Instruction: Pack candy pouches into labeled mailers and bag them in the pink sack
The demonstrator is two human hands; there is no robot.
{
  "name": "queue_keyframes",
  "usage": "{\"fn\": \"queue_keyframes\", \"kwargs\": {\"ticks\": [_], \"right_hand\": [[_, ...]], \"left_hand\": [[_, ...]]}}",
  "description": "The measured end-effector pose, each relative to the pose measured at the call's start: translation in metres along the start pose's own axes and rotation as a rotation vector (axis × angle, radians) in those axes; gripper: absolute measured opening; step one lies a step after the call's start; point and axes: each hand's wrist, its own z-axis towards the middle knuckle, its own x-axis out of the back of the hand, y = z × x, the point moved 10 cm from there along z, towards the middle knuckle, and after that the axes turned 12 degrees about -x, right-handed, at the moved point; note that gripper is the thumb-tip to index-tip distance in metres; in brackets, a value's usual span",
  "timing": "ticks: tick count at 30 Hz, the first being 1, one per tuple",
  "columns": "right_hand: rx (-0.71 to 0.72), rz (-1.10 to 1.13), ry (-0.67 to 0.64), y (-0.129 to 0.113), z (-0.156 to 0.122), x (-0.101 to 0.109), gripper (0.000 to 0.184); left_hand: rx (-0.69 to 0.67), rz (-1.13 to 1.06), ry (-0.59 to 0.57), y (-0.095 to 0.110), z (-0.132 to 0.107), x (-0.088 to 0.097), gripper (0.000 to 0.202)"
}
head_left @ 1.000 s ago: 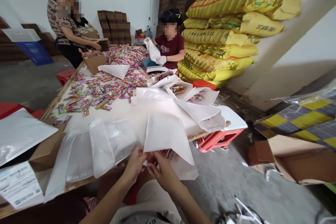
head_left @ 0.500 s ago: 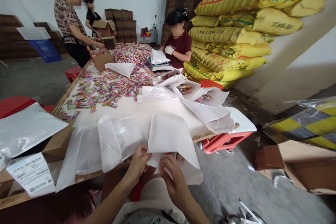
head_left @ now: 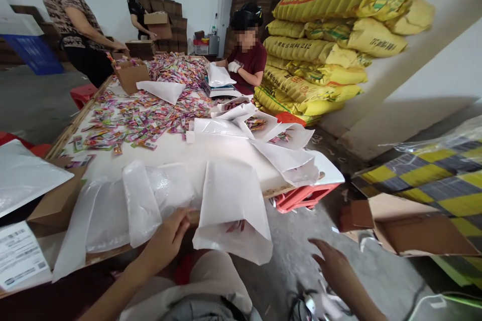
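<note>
A white bag [head_left: 231, 200] lies at the table's near edge, its mouth towards me and spread wide; small colourful packets [head_left: 236, 225] show inside. My left hand [head_left: 169, 235] is just left of this bag, by the wooden table edge, with its fingers curled together. Whether anything is between those fingers is hidden. Out to the right, over the floor and apart from the bag, my right hand [head_left: 335, 268] hangs with its fingers apart and nothing in it. Flat translucent white bags [head_left: 141, 205] lie in a pile beyond my left hand.
Loose packets [head_left: 150, 118] cover the far table. Filled white bags [head_left: 282, 135] lie at the right edge above a red stool [head_left: 301, 198]. An open carton [head_left: 417, 225] sits right. Yellow sacks [head_left: 312, 50] are stacked behind. Several co-workers stand or sit around, one in maroon [head_left: 246, 60].
Both hands have left the near bag's mouth, the right swinging out rightward and the left drawing left. The bag's folded-down mouth now stands open. The view has turned slightly right.
</note>
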Motion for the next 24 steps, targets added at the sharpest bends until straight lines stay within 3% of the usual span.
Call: {"fn": "queue_keyframes", "kwargs": {"ticks": [3,5,7,9,13,16,18,19,22,24], "right_hand": [[0.377,-0.127,0.174,-0.109,-0.011,-0.016,0.053],[0.656,-0.153,0.122,-0.169,-0.025,-0.030,0.055],[0.887,-0.075,0.001,-0.201,-0.043,-0.037,0.047],[0.910,0.103,-0.039,-0.204,-0.047,-0.029,0.036],[0.419,0.447,0.034,-0.159,-0.018,-0.018,0.022],[-0.075,0.527,-0.005,-0.118,0.001,-0.039,0.039],[-0.349,0.550,-0.085,-0.098,0.007,-0.060,0.047],[-0.430,0.565,-0.134,-0.093,0.008,-0.069,0.049],[-0.487,0.611,-0.297,-0.093,0.006,-0.089,0.051],[-0.514,0.676,-0.504,-0.096,-0.009,-0.107,0.053]], "left_hand": [[-0.375,0.336,-0.177,0.031,0.013,-0.010,0.071],[-0.573,0.335,-0.276,0.043,0.016,-0.026,0.065],[-0.675,0.229,-0.264,0.049,0.017,-0.034,0.044],[-0.653,0.146,-0.147,0.045,0.018,-0.032,0.024],[-0.398,0.101,0.159,0.028,0.014,-0.015,0.021],[-0.128,0.069,0.320,0.012,0.012,-0.007,0.030],[0.039,0.033,0.354,0.000,0.011,-0.012,0.035],[0.109,0.006,0.358,-0.007,0.008,-0.016,0.036],[0.271,-0.092,0.364,-0.028,-0.005,-0.029,0.031],[0.329,-0.164,0.371,-0.035,-0.012,-0.036,0.031]]}}
